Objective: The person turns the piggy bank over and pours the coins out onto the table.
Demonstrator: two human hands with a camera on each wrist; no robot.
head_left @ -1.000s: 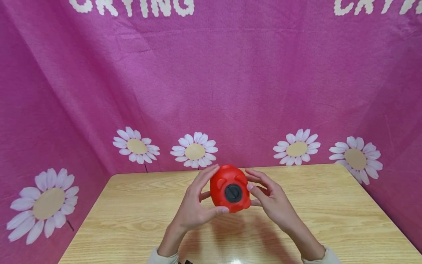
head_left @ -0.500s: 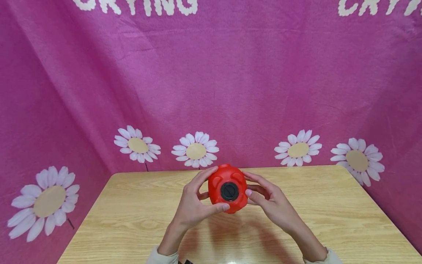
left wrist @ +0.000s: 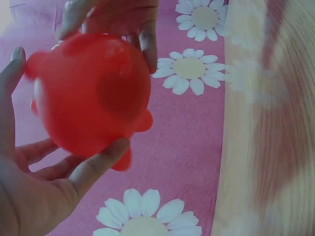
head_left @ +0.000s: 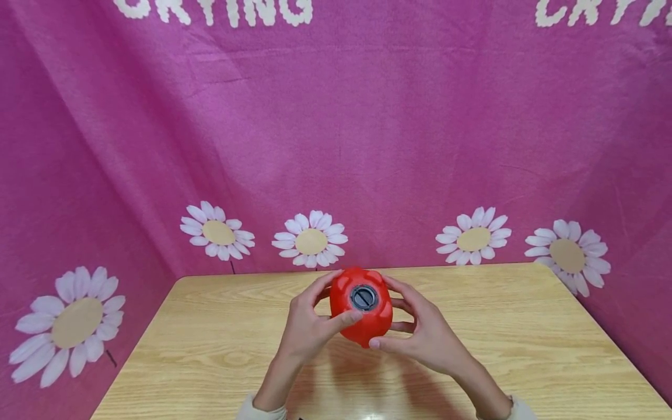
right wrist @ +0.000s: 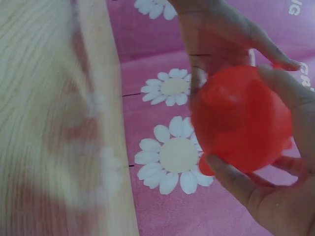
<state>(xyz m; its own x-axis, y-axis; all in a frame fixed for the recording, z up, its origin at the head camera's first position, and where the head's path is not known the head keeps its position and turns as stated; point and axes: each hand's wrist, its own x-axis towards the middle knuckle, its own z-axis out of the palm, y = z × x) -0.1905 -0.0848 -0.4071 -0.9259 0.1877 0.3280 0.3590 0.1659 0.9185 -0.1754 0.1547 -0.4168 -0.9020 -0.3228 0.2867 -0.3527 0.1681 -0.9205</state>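
Observation:
A round red piggy bank [head_left: 362, 324] with short stubby feet is held up over the table, its underside tilted towards the head camera. In that underside sits a round black plug [head_left: 364, 297] with a bar across it. My left hand [head_left: 307, 329] grips it from the left, the thumb lying on the underside just below the plug. From the right, my right hand [head_left: 430, 335] holds it with spread, curved fingers, thumb at the lower edge. Both wrist views show the smooth red body [left wrist: 93, 93] between the two hands; the plug is not seen there.
A light wood-grain table [head_left: 210, 350] lies beneath the hands. Behind and beside it hangs a pink cloth [head_left: 367, 146] printed with white daisies and lettering.
The piggy bank has turned in the hands, its plug shifting left and tipping upward. My right thumb has slid from its right side down to the lower edge.

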